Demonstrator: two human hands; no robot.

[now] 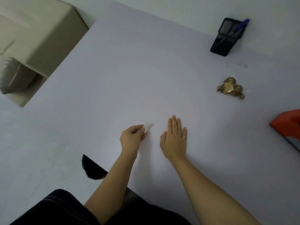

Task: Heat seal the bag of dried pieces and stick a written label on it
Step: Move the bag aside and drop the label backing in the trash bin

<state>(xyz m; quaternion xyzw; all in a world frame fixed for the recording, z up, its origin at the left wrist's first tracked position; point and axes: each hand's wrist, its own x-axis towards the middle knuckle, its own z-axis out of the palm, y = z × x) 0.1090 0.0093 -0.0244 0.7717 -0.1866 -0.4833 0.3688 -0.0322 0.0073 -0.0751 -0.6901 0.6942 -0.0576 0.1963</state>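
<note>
On the table, largest to smallest:
Table (146,70): wide pale top, mostly bare; leaves free working room in front of the person, with the supplies pushed to the far right.
Sofa (37,34): beige, past the table's left edge, with a grey cushion (14,75); background only.
Right hand (174,140): flat, palm down, fingers together on the bare table; grips nothing; looks like it steadies the person or waits to reach, a guess.
Left hand (131,138): thumb and forefinger pinched on a small white scrap; other fingers curled in.
Orange device (287,125): cut by the right frame edge, near the right arm; probably the heat sealer, parked within reach; too little shows to be sure.
Pen holder (227,37): black mesh, far right corner, well apart from both hands.
Bag of dried pieces (230,88): clear pouch, brown-gold pieces inside, lying flat to the right between pen holder and orange device; untouched; a tan patch shows on it, cannot tell if label or contents; seal state cannot be told.
Pen (235,30): blue, leaning in the pen holder, cap end up; stored for writing the label.
White scrap (148,127): held just above the table at the left fingertips; likely a label or its backing, too blurred to tell; no writing visible.
Step guess: label handling, near the person, away from the bag.
</note>
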